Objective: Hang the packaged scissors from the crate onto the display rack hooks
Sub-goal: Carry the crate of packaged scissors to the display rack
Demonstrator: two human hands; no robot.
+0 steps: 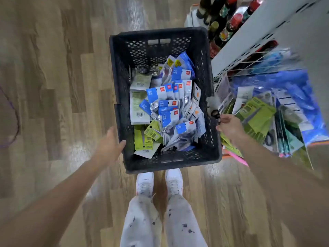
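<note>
A black plastic crate (160, 163) stands on the wooden floor in front of my feet. It holds several packaged scissors: blue-and-white packs (170, 104) in the middle and green-carded packs (149, 134) at the left and near side. My left hand (110, 143) rests on the crate's near left rim, fingers apart, holding nothing. My right hand (229, 125) is beside the crate's right wall, fingers closed on a small dark item (216, 114) I cannot identify. The display rack (252, 65) with wire hooks is on the right, with green packs (256, 114) hanging below it.
Blue packaged goods (288, 90) hang on the rack at the right. Bottles (229, 24) line a shelf at the upper right. My white shoes (158, 182) stand just behind the crate. A purple cord (12, 111) lies on the floor at the far left.
</note>
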